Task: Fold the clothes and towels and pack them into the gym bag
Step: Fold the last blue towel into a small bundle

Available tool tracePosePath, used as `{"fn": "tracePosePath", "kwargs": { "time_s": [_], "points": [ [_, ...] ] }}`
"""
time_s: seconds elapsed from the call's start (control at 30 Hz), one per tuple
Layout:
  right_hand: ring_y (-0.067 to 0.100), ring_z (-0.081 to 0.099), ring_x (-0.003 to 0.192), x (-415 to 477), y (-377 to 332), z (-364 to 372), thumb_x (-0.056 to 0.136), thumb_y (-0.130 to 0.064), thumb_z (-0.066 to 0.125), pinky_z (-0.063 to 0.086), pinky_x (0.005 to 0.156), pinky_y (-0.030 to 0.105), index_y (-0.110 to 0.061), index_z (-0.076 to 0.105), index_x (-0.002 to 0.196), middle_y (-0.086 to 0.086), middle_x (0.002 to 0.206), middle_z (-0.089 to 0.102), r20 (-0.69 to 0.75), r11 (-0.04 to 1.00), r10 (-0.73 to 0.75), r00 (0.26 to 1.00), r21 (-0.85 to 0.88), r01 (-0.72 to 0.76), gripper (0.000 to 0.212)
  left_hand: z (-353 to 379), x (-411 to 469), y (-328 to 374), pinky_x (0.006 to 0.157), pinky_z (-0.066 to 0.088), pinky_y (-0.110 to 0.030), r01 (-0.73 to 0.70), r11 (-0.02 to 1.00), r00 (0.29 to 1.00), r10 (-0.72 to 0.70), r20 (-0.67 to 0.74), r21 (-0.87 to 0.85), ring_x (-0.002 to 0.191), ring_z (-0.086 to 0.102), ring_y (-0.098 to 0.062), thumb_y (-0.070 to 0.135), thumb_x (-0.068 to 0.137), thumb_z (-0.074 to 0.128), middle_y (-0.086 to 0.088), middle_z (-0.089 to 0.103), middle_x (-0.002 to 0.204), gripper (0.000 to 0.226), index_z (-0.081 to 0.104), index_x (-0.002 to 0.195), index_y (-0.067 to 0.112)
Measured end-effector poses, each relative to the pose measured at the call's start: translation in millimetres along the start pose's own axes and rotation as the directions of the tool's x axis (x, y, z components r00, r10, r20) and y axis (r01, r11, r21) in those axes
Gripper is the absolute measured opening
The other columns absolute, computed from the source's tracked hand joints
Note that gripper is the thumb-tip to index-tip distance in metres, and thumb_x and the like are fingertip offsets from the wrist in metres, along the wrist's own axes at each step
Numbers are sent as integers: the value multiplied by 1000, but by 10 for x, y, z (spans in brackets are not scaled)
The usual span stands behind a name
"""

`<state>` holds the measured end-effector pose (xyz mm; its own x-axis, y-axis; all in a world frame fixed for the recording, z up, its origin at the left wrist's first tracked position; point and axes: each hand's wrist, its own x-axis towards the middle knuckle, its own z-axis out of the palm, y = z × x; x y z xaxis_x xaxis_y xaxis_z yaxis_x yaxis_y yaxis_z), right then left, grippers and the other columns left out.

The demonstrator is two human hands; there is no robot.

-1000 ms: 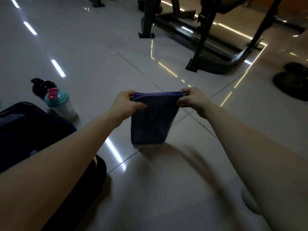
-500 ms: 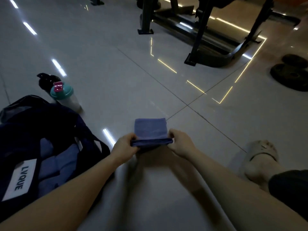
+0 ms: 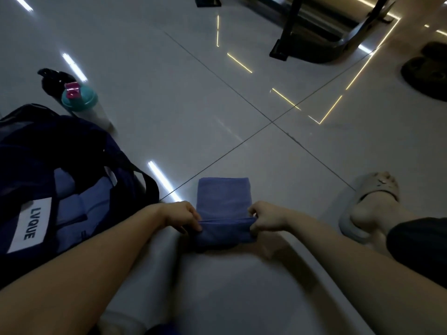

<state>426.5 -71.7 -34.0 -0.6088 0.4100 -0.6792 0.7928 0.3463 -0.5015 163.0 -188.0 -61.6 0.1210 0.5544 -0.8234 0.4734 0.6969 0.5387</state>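
Note:
A small blue-purple towel [image 3: 223, 197] lies folded on the tiled floor in front of me. My left hand [image 3: 180, 217] pinches its near left edge and my right hand [image 3: 264, 218] pinches its near right edge, with that edge lifted into a fold. The dark navy gym bag [image 3: 79, 151] stands open at my left, carrying a white LVQUE label. Folded blue cloth [image 3: 72, 201] lies inside it.
A shaker bottle with a teal lid [image 3: 83, 105] stands behind the bag beside a black bottle [image 3: 52, 79]. My foot in a pale slipper [image 3: 370, 204] rests at the right. Black machine legs [image 3: 321, 32] and dark weight plates [image 3: 428, 71] are farther off.
The towel came down from hanging in the air to lying on the floor. Both hands drew its near edge toward me and the view tilted down toward the bag.

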Motion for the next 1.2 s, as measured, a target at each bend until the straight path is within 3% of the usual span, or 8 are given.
{"fn": "tracePosePath", "kwargs": {
  "time_s": [0.07, 0.13, 0.37, 0.43, 0.57, 0.77, 1.07, 1.2],
  "points": [
    [24, 62, 72, 13, 49, -108, 68, -10, 74, 57, 71, 46, -10, 59, 73, 9, 74, 60, 47, 987, 16, 999, 158, -23, 16, -62, -1, 51, 83, 56, -31, -18, 995, 1000, 16, -12, -100, 80, 67, -16, 14, 79, 79, -1, 73, 79, 13, 78, 92, 15],
    [22, 62, 71, 15, 73, -219, 71, -6, 67, 57, 73, 40, -5, 64, 76, 12, 74, 61, 43, 949, 13, 999, 314, -26, 5, -145, 3, 110, 78, 57, -30, -71, 978, 994, 53, -94, -195, 78, 67, -15, 16, 75, 79, -3, 72, 79, 15, 76, 90, 14],
    [21, 47, 61, 315, 94, -205, 78, 5, 58, 39, 59, 38, 8, 61, 77, 14, 64, 50, -306, 805, 219, 927, 593, 5, 4, -117, 315, 258, 65, 53, -23, -330, 859, 839, 76, -539, -392, 72, 61, -15, 2, 87, 73, -3, 67, 76, 5, 72, 90, 5],
    [21, 52, 60, 437, 133, -146, 80, 4, 60, 42, 59, 37, 13, 64, 82, 13, 65, 56, -332, 798, 264, 905, 603, -11, 10, -81, 440, 259, 66, 51, -24, -341, 863, 803, 61, -593, -373, 72, 61, -14, 4, 86, 75, -1, 67, 74, 4, 73, 86, 7],
    [21, 60, 59, 619, 218, -96, 70, -7, 71, 54, 59, 41, -7, 66, 74, 9, 64, 66, -394, 802, 373, 840, 592, -78, 6, -98, 651, 229, 69, 50, -28, -308, 899, 752, 28, -659, -313, 70, 62, -14, 13, 86, 76, 2, 70, 72, 8, 73, 79, 14],
    [33, 69, 67, 746, 344, -59, 63, -19, 68, 59, 65, 54, -12, 62, 66, 12, 65, 70, -371, 807, 428, 824, 568, -163, 9, -114, 857, 202, 63, 46, -27, -245, 944, 713, 21, -701, -222, 65, 59, -14, 29, 87, 76, 6, 65, 65, 19, 70, 77, 14],
    [26, 66, 76, 702, 238, -43, 78, -20, 64, 56, 71, 38, -15, 63, 72, 4, 76, 70, -434, 871, 437, 788, 422, -251, 8, -47, 853, 309, 60, 39, -30, -56, 996, 613, -26, -790, -76, 68, 60, -17, 48, 90, 66, 3, 64, 70, 35, 63, 75, 17],
    [25, 64, 77, 722, 278, -34, 83, -25, 64, 51, 68, 35, -18, 60, 78, 0, 76, 67, -440, 880, 411, 798, 419, -222, 10, -41, 851, 319, 62, 36, -31, -17, 1000, 635, 10, -773, -1, 72, 57, -22, 48, 97, 56, 6, 58, 70, 36, 58, 78, 17]
  ]
}}
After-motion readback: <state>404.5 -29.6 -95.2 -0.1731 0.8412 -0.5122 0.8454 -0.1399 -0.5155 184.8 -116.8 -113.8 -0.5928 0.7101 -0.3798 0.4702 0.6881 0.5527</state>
